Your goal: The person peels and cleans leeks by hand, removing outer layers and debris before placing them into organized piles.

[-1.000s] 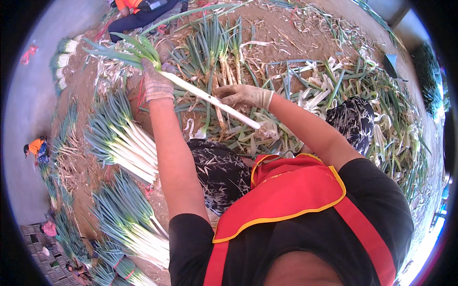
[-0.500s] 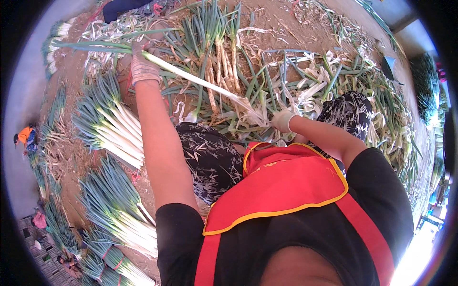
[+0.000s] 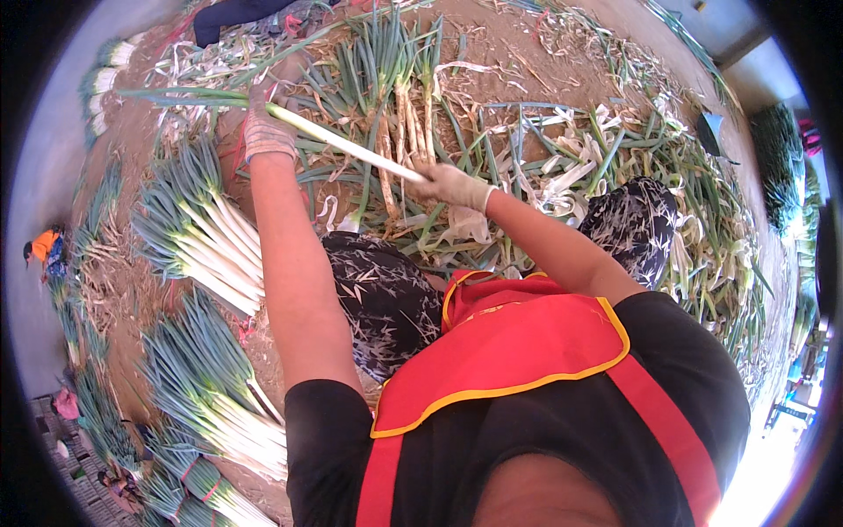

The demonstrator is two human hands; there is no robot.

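My left hand (image 3: 270,123), in a pale work glove, is closed round a long green onion (image 3: 351,149) where its white shank turns green. The leaves stick out to the left past the hand, and the bare white shank slants down to the right. At its root end my right hand (image 3: 450,186), also gloved, has its fingers closed on the tip. Just beyond lie several unpeeled green onions (image 3: 408,123) with brownish shanks. Beside my left forearm rests a pile of clean green onions (image 3: 215,233), white ends toward me.
Another pile of clean green onions (image 3: 219,386) lies nearer on the left, with tied bundles (image 3: 206,479) below it. Stripped leaves and skins (image 3: 606,167) cover the soil ahead and to the right. A person in orange (image 3: 44,246) is at far left; a dark-clad limb (image 3: 237,18) shows at the top.
My right hand has moved left and up from beside my knee to the onion's root end. The loose skin trailing from that end is off, leaving a smooth white shank.
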